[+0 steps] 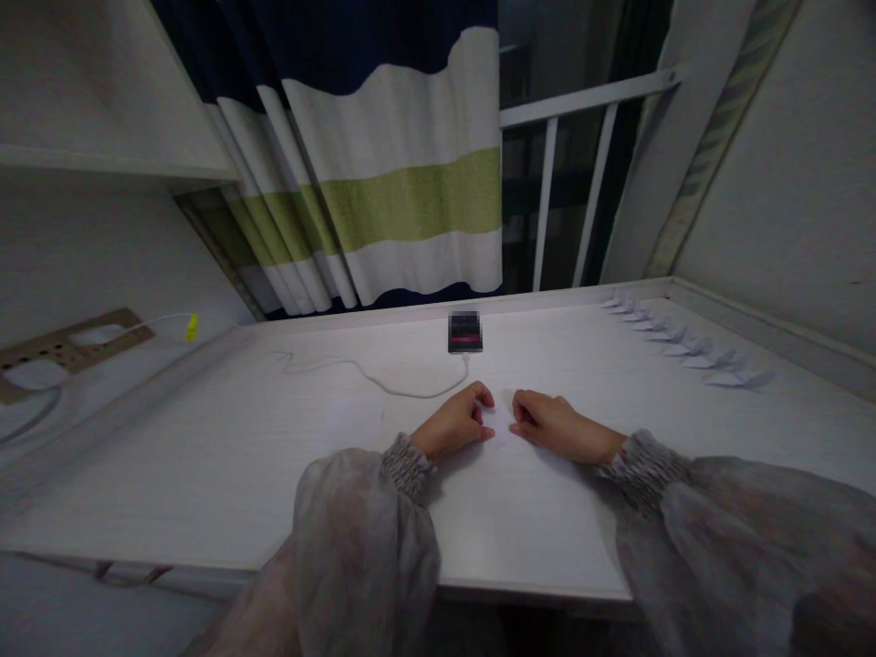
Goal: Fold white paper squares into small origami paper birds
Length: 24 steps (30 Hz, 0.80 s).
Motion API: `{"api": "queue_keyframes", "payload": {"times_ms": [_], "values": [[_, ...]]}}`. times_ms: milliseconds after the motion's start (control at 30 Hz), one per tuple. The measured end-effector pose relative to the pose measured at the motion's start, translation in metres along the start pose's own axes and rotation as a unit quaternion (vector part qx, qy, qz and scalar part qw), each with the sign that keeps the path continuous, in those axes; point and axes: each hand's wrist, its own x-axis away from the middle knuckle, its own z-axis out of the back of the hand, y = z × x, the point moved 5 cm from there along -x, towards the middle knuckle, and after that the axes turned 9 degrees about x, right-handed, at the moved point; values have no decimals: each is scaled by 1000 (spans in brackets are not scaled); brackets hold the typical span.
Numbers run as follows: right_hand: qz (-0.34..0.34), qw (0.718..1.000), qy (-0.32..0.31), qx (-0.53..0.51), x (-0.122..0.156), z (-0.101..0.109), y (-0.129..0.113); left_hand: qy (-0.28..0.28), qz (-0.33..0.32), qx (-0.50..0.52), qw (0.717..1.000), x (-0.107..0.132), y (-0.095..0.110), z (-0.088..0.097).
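A small piece of white folded paper (502,422) is on the white desk, in the gap between my two hands. At its left side my left hand (455,422) has its fingers curled and its thumb on the paper's edge. My right hand (557,427) is closed at the opposite side, thumb and fingertips pinching the paper's right edge. The paper's exact folds are too faint to make out against the desk. Flat white sheets of paper (350,424) lie left of my left hand.
Behind my hands lies a dark phone (465,332) with a white cable (411,394) trailing left. Several folded paper cranes (698,351) stand in a row at the right. A power strip (75,351) is on the left wall, and a striped curtain (411,201) hangs behind the desk (205,484).
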Motion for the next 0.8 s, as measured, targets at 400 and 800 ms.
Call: {"api": "queue_keyframes", "payload": {"times_ms": [400, 800], "values": [[25, 986, -51, -160, -9, -9, 15, 11, 23, 40, 999, -2, -5, 3], [-87, 994, -39, -52, -15, -6, 6, -4, 5, 59, 998, -5, -10, 2]]}}
